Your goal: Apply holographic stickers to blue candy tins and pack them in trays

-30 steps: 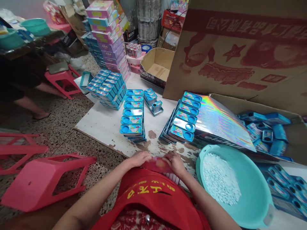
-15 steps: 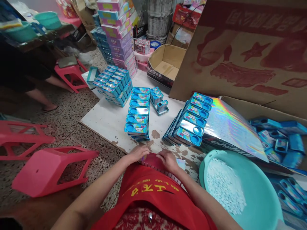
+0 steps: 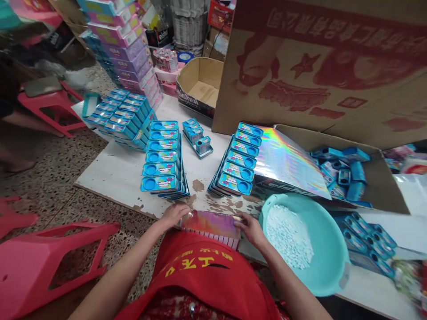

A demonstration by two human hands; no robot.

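Observation:
At the near table edge lies a shiny, mirror-like flat piece [image 3: 210, 222] that reflects red and purple. A row of narrow pale pink segments [image 3: 216, 238] runs along its near side; whether the two are one box I cannot tell. My left hand [image 3: 176, 214] is closed on its left end. Fingers bent, my right hand [image 3: 249, 227] grips its right end. Just beyond stand two piles of blue candy packs, a left pile [image 3: 162, 156] and a right pile [image 3: 240, 159]. Between them sits a small tray [image 3: 204, 153] with several little blue boxes.
On the right, a teal basin [image 3: 328, 249] holds white candies [image 3: 288, 235]. Behind it, an open carton [image 3: 388, 178] contains blue boxes. Further blue boxes [image 3: 122, 115] are stacked at the left, near tall pink and purple boxes [image 3: 128, 53]. Red stools [image 3: 50, 262] stand on the floor.
The view has turned right. My right hand has moved outward to the right end of the shiny piece, and more of its surface shows. My left hand stays at the left end.

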